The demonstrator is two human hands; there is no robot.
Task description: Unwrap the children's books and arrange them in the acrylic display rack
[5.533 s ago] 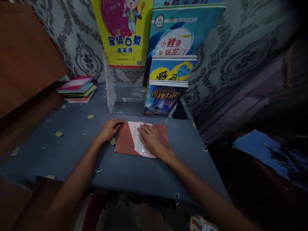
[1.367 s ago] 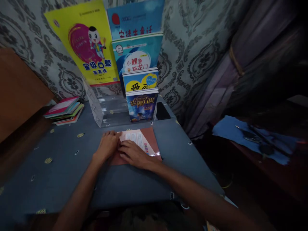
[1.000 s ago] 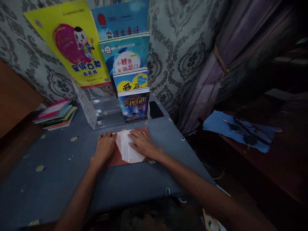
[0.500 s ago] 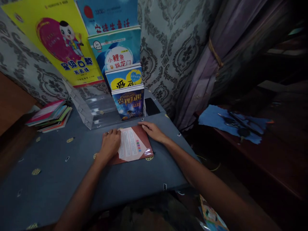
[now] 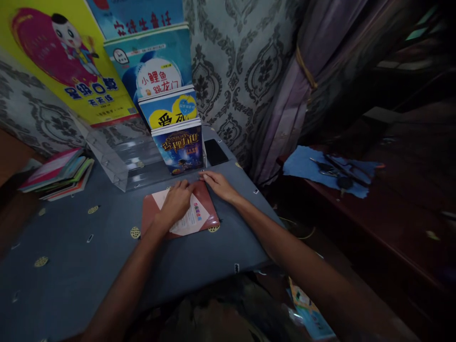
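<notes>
A thin reddish-brown book lies flat on the cloth-covered table, with a pale text panel and small colourful lettering facing up. My left hand rests across the top of it, its fingers spread forward to the far edge and covering part of the panel. At the book's far right corner lies my right hand, fingers stretched out along the edge. Just beyond both hands, a clear acrylic rack holds upright books, with a dark blue book in front.
A black phone lies right of the rack. Stacked books sit at the left. Behind stands a yellow book. A blue cloth with keys and dark tools covers part of a reddish-brown surface to the right.
My left hand has slid from the book's left edge rightward over its cover, towards my right hand. The right hand stays by the corner. The whole view has shifted slightly.
</notes>
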